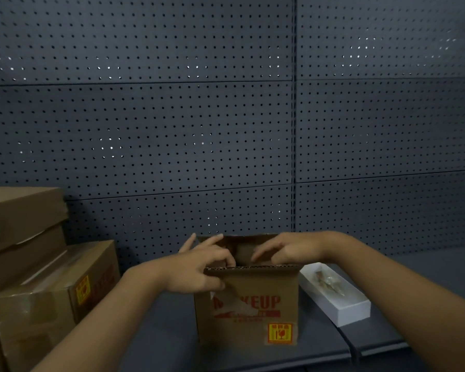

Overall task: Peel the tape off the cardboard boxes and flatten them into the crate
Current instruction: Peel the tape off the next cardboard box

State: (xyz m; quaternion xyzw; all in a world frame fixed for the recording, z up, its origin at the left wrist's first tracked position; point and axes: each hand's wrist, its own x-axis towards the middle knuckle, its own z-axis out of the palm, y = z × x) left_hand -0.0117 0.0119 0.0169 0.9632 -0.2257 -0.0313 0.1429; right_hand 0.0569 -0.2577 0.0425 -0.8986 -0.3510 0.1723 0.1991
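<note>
A small brown cardboard box (255,312) with red lettering and a yellow handling label stands open-topped on the dark shelf in front of me. My left hand (199,272) grips its near top edge at the left corner, thumb on the outer face, fingers over the rim. My right hand (287,251) reaches into the open top, fingers curled over the inner flap. A patch of torn paper or tape shows on the front face below my left thumb.
Taped brown boxes (51,296) are stacked at the left, a larger one (19,218) above and behind. A shallow white tray (338,296) with crumpled clear tape lies right of the box. A dark pegboard wall (226,116) rises behind the shelf (414,269).
</note>
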